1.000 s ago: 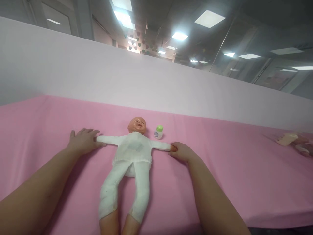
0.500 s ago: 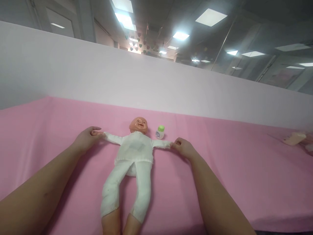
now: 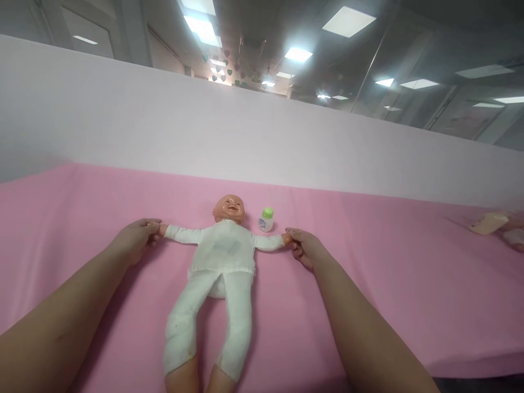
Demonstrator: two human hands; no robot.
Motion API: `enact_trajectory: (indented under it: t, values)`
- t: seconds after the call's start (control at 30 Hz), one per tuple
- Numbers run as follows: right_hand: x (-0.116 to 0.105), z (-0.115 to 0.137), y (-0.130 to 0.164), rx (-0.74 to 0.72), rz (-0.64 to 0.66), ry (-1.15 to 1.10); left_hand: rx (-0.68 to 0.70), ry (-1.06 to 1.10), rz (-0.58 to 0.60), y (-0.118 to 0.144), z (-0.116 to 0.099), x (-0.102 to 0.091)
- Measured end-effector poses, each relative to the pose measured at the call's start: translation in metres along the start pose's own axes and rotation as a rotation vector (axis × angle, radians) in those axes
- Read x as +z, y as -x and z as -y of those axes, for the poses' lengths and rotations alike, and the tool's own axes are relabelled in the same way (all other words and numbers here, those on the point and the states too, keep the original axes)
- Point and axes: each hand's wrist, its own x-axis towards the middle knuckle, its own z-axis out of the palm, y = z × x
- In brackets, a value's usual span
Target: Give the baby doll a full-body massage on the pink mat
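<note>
Pink cloth (image 3: 368, 284) covers the whole work surface, running back to a pale partition wall (image 3: 204, 131) that stands along its far edge. Lying face up on the cloth, roughly in the middle, is a doll (image 3: 221, 256) in a white suit, head toward the wall, legs stretched toward the person, and both arms spread straight out to the sides.

Both forearms reach in from the near edge. The left hand (image 3: 133, 240) is at the end of the doll's arm on that side, fingers curled around the small bare hand that pokes out of the sleeve. The right hand (image 3: 305, 245) does the same on the other side, fingers and thumb pinched shut on the doll's other hand. Between the two grips the doll's arms lie flat and level on the cloth.

Just beside the doll's head, on the right-hand side and apart from it, a small white bottle (image 3: 266, 219) with a green cap stands upright. At the far right edge of the cloth lies a pale object (image 3: 489, 222), too blurred to make out.
</note>
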Motion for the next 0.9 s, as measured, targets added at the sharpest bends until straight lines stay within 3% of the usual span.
enact_trajectory:
  t: [0.17, 0.53, 0.77, 0.9]
  values:
    - [0.0, -0.003, 0.003, -0.001, 0.028, -0.006, -0.027, 0.016, 0.085, -0.003, 0.005, -0.004]
    - [0.004, -0.008, -0.001, -0.11, -0.014, 0.184, -0.017, 0.009, 0.057, 0.001, -0.001, 0.002]
    - [0.0, -0.01, -0.008, -0.083, -0.051, 0.153, -0.055, 0.075, 0.085, -0.002, 0.0, -0.003]
    - [-0.003, -0.009, -0.01, -0.101, -0.046, 0.082, -0.087, 0.127, 0.157, -0.009, 0.003, -0.006]
